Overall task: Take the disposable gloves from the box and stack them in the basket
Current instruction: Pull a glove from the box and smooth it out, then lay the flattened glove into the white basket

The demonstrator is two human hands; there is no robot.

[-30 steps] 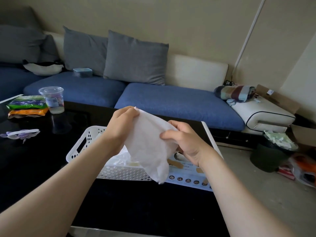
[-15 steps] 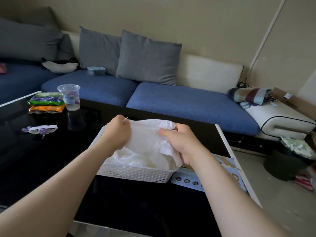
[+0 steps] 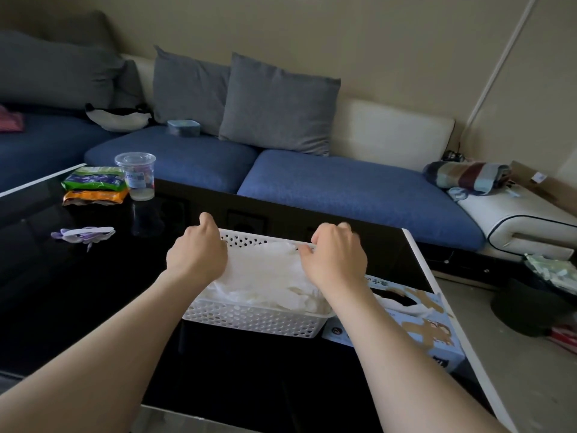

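A white perforated basket [image 3: 253, 321] stands on the black table, filled with a pile of white disposable gloves. One white glove [image 3: 265, 270] lies spread flat on top of the pile. My left hand [image 3: 196, 254] grips its left end and my right hand [image 3: 335, 260] pinches its right end, both over the basket's far half. To the right of the basket lies the light blue glove box [image 3: 418, 326], with a glove poking out of its dark slot.
On the black table [image 3: 78, 301] at the left lie a purple-and-white item [image 3: 82, 235], two snack packets [image 3: 93, 187] and a clear plastic cup [image 3: 137, 176]. A blue sofa with grey cushions runs behind. A dark bin [image 3: 527, 304] stands on the floor at the right.
Both hands have lowered the glove from mid-air, where it hung, down onto the pile in the basket and spread it flat. The camera has shifted so the scene sits further right.
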